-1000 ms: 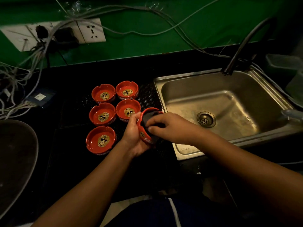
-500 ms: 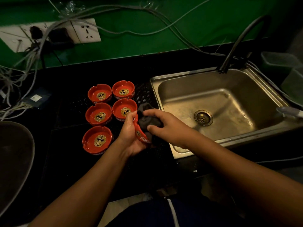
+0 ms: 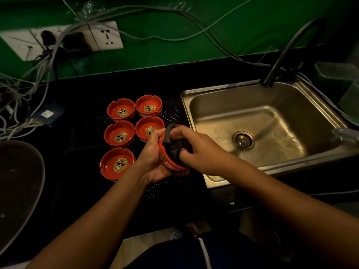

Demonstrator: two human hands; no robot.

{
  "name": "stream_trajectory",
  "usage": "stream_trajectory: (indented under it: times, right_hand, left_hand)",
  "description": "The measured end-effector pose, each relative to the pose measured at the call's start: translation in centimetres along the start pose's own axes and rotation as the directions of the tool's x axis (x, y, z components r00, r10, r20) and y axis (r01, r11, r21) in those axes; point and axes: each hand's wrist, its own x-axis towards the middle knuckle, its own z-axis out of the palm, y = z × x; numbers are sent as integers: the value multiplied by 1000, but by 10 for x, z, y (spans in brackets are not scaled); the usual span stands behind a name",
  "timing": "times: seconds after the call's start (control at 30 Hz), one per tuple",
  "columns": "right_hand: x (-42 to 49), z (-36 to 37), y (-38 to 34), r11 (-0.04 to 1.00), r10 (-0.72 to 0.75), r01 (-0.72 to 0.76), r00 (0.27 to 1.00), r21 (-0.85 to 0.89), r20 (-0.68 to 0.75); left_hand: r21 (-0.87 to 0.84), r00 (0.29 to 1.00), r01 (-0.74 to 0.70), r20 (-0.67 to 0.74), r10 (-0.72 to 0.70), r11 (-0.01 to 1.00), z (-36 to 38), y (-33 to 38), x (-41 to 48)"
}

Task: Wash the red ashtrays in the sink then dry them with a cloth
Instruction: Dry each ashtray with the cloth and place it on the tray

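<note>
My left hand [image 3: 153,158] grips a red ashtray [image 3: 169,165] tipped on its side, its opening turned to the right. My right hand [image 3: 200,150] presses a dark cloth [image 3: 173,147] into the ashtray's bowl. Both hands hover over the black mat just left of the steel sink [image 3: 303,105]. Several more red ashtrays with a gold skull emblem stand upright on the mat to the left, the nearest [image 3: 116,164] by my left wrist, another [image 3: 119,133] behind it.
A dark curved faucet [image 3: 285,55] rises behind the sink; the drain [image 3: 243,140] sits in the basin's middle. Loose cables and a wall socket [image 3: 105,35] hang at the back left. A large dark round tray [image 3: 19,183] lies at far left. Translucent containers [image 3: 334,72] stand right.
The held ashtray has tipped further onto its side, and my right hand has worked the cloth around inside it. The ashtrays on the mat have not moved.
</note>
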Motion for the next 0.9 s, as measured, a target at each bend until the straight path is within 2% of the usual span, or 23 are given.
stream_trajectory:
  times: [0.07,0.13,0.23,0.3,0.37,0.43,0.53,0.6,0.67,0.73,0.77,0.83,0.9]
  right_hand:
    - [-4,-5,-4,999,32,-30,995,-21,99]
    - [-7,-10,-9,973,67,-29,985,-230,159]
    - [-13,-12,-10,825,70,-3,993,-565,97]
    - [-15,-11,-6,770,32,-12,999,-638,20]
    - [-13,-6,-4,835,27,-23,1000,-549,0]
    - [-11,3,-7,923,5,5,1000,-385,23]
    - [-13,7,-9,969,-39,61,994,-239,98]
    - [-17,5,-4,930,-46,104,984,-354,169]
    - [-17,2,0,843,28,94,976,-530,217]
    - [-16,4,3,817,46,93,973,-569,225]
    - [-16,3,5,851,28,75,982,-520,186]
    - [-13,-8,12,948,68,-74,997,-310,-29]
    - [-10,-20,25,974,172,-206,945,-95,-279]
  left_hand:
    - [4,1000,-24,8,24,1000,-2,-1,0]
    - [-9,999,-37,20,37,999,-4,-4,0]
    - [-17,1000,-18,23,18,1000,-6,-9,-1]
    - [-21,1000,7,20,-7,1000,-4,-10,-2]
    - [-17,1000,5,10,-5,1000,-2,-9,-3]
    - [-35,1000,-13,4,13,999,1,-9,-3]
    - [-114,998,-59,-1,59,992,-1,-12,-2]
    - [-139,998,-58,0,58,989,-6,-14,-3]
    - [-110,1000,-6,10,8,994,-11,-20,-4]
    - [-81,999,39,-6,-40,996,-15,-27,-7]
    - [-85,999,46,-9,-47,995,-17,-28,-8]
    - [-143,999,43,-14,-45,989,-22,-27,-13]
    - [-199,1000,23,0,-23,980,-29,-26,-17]
